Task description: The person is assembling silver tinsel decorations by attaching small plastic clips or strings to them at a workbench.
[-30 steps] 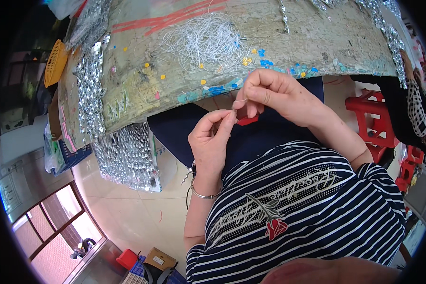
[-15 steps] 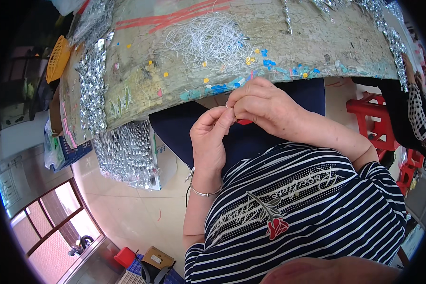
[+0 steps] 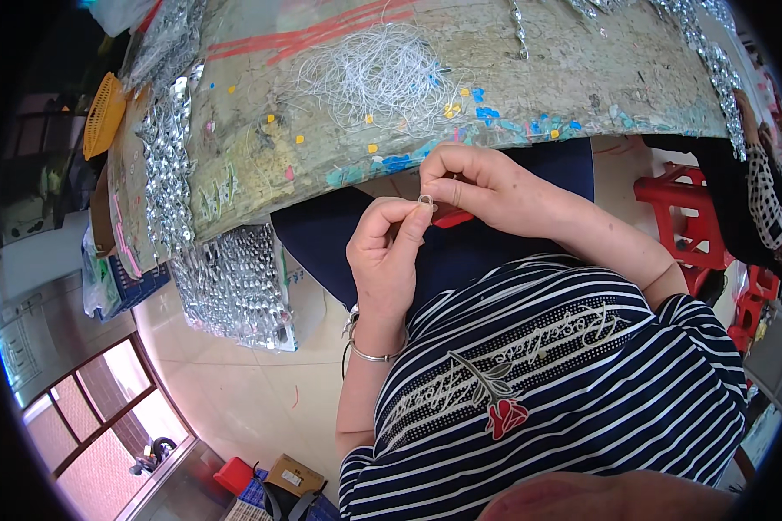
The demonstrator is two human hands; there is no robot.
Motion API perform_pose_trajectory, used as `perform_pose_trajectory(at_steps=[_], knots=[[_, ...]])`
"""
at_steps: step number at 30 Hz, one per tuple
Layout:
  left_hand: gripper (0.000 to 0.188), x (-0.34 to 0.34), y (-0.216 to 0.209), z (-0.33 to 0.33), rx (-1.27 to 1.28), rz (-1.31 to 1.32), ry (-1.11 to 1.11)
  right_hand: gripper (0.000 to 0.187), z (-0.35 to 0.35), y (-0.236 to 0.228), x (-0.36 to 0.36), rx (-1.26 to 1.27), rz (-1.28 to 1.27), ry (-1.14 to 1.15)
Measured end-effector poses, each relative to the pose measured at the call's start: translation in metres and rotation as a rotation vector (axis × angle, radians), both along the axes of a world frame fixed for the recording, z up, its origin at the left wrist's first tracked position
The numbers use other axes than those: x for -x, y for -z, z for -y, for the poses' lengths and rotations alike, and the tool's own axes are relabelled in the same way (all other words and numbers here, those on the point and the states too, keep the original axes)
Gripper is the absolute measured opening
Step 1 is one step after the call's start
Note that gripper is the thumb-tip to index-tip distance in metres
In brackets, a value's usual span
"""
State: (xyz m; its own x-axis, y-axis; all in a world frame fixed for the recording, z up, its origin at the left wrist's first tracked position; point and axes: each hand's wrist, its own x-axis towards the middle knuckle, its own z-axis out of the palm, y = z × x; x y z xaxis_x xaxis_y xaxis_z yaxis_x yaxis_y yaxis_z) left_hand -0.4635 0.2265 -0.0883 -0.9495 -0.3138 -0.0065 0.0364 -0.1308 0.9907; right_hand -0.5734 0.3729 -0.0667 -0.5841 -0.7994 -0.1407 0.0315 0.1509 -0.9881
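Drawn slightly back from the left fingertips since the earlier frame, my right hand (image 3: 491, 191) now bares a small loop of thin whitish thread (image 3: 425, 198). Thumb and forefinger of my left hand (image 3: 382, 256) pinch that loop just off the table's near edge, above smooth navy cloth (image 3: 534, 174) on my lap. The right fingers are curled narrow beside it; whether they grip thread I cannot tell. Beyond, a loose, wiry tangle of white thread (image 3: 382, 74) lies on the rough, stained grey-green tabletop (image 3: 573, 82), with shiny silver bead strands (image 3: 167, 161) at left.
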Motion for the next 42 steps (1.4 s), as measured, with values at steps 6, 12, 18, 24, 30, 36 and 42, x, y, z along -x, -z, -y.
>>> perform_pose_trajectory(at_steps=[6,12,18,24,30,36,42], knots=[[0.007,-0.001,0.001,0.001,-0.206,0.112,0.044,0.012,0.004,0.002,0.000,0.065,-0.233,0.019],[0.006,-0.001,-0.005,0.000,-0.237,0.136,-0.020,0.009,0.004,0.003,0.004,0.073,-0.288,0.068],[0.005,-0.002,0.001,0.001,-0.093,0.075,-0.060,0.008,-0.003,-0.006,-0.003,0.062,-0.497,0.082],[0.007,-0.001,0.008,0.001,0.133,0.008,-0.058,0.008,-0.003,0.002,-0.002,0.062,-0.680,0.074],[0.008,0.002,0.006,-0.002,0.348,-0.060,-0.100,0.010,0.001,0.002,-0.002,0.053,-0.802,0.113],[0.008,0.000,0.013,-0.003,0.439,-0.083,-0.114,0.010,0.005,0.001,-0.005,-0.012,-0.884,0.138],[0.007,-0.001,0.000,-0.003,-0.173,0.212,-0.085,0.006,0.001,0.009,-0.003,0.068,-0.207,0.111]])
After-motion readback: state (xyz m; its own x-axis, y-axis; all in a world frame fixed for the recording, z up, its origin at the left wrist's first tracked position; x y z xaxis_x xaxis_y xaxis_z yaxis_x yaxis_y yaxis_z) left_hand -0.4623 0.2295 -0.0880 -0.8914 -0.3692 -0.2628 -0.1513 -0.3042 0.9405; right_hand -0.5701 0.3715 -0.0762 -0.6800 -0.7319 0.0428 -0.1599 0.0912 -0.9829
